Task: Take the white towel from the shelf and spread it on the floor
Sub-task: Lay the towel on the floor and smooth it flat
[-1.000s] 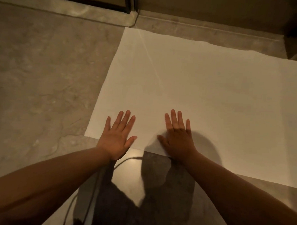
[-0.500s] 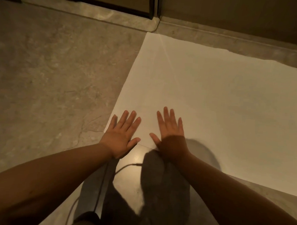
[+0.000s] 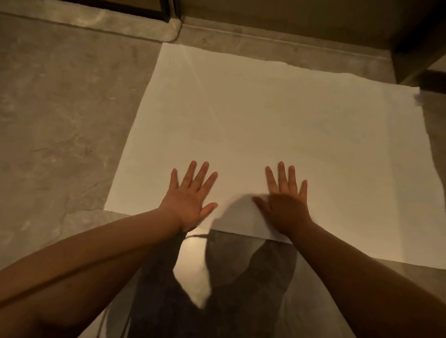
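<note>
The white towel lies flat and unfolded on the grey stone floor, its far edge close to the wall base. My left hand rests palm down on the towel near its front edge, fingers spread. My right hand lies flat the same way a little to the right, partly in shadow. Neither hand holds anything. A faint crease runs diagonally from the towel's far left corner.
Grey marbled floor stretches to the left. A raised stone sill with a dark frame runs along the back. A dark furniture corner stands at the back right. My shadow and a thin cable lie just before the towel.
My hands have moved apart along the towel's front edge, the right one sliding to the right. The view has swung, so the towel's right side shows again.
</note>
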A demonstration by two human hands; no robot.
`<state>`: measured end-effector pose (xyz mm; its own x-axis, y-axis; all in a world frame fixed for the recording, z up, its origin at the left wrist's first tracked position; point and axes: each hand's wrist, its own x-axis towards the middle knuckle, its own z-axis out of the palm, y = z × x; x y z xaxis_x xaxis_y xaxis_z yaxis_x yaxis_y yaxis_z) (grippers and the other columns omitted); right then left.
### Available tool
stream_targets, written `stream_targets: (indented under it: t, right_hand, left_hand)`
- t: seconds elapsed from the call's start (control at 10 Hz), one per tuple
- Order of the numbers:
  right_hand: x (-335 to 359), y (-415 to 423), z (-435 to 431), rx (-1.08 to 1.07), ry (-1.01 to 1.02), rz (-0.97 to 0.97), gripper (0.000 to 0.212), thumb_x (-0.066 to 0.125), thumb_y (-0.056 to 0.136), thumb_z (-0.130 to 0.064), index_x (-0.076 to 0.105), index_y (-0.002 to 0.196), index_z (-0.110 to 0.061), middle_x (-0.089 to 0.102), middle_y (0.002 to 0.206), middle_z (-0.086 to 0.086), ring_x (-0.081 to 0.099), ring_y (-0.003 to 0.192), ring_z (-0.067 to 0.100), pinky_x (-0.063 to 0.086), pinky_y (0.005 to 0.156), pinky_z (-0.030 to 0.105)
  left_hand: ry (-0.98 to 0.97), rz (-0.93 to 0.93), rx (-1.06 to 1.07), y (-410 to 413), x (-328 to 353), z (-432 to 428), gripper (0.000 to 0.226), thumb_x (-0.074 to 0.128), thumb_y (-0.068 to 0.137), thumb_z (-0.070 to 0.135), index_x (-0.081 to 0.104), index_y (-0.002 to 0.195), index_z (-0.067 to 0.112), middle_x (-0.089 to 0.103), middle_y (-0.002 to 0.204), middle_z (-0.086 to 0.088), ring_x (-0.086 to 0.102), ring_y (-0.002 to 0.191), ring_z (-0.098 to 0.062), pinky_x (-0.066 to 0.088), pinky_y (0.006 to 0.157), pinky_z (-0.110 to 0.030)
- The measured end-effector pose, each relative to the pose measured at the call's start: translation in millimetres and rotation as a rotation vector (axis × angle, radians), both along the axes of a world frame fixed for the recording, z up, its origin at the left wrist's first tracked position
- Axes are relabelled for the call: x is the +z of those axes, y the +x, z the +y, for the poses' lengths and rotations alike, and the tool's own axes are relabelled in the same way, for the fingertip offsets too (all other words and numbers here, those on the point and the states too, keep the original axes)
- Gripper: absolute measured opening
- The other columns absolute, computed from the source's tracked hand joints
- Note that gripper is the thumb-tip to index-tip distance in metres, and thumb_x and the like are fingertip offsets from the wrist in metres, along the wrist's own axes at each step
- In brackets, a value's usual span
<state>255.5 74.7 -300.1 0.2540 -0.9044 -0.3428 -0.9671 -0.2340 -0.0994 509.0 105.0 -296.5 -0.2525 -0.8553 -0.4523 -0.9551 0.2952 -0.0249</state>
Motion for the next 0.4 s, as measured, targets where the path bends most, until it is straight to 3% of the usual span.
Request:
stream_targets:
  t: [0.2,0.4]
  right_hand:
    - [46.0,-10.3,-14.0,0.065,0.082,0.084,0.077,0.03,0.094,-0.059,0.003,0.152,-0.015,-0.01,0.159,0.012,-0.012,0.145,0.033,0.0,0.116,0.049]
    - [184.1,-17.4,-17.5,-0.025,-0.047,-0.006,0.072,0.041,0.096,-0.046,0.016,0.15,-0.006,0.009,0.158,0.019,0.006,0.145,0.036,0.013,0.117,0.046]
  left_hand:
    - [0.064,0.006,0.005,-3.0,46.8,-8.9,0.071,0.004,0.092,0.061,-0.018,0.148,0.023,-0.021,0.157,-0.006,-0.02,0.143,-0.027,-0.004,0.115,-0.052]
    - [-0.005,0.03,0.083,-4.7,181.7,-27.8,0.078,-0.007,0.084,0.065,-0.01,0.15,0.024,-0.012,0.159,-0.005,-0.015,0.145,-0.025,-0.003,0.116,-0.046]
